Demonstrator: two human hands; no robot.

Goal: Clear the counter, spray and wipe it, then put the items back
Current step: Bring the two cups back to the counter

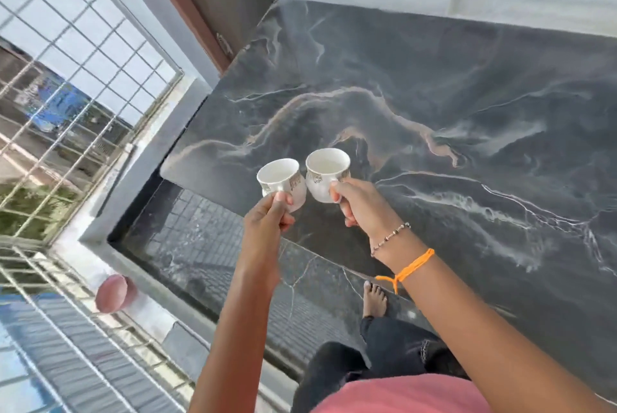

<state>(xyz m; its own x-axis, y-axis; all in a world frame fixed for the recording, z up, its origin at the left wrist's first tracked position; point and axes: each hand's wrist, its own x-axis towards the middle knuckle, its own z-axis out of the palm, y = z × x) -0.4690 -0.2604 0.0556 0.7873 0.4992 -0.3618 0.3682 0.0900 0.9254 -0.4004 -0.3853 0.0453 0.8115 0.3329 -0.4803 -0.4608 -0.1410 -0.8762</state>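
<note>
Left hand [267,217]: grips the left small white ceramic cup with gold patterned trim [281,183], thumb and fingers pinched round its handle side, the cup raised above the near left corner of the counter.
Right hand [359,204]: grips the right small white ceramic cup with gold patterned trim [326,174] in the same way, fingers curled at the handle, held in the air over the counter.
Cups: both upright or nearly so, mouths open upward, insides look white and bare; they sit just beside each other, almost touching (whether they actually meet I cannot tell).
Dark grey marble counter with pale and tan veins [450,119]: spreads under and beyond both hands, filling the right of the view.
Right wrist: a thin beaded bracelet [390,239] and an orange thread band [409,269].
Below: a bare foot [374,301] on the dark tiled floor [200,245], black trousers, pink shirt.
Left side: white metal window grille [66,79].
</note>
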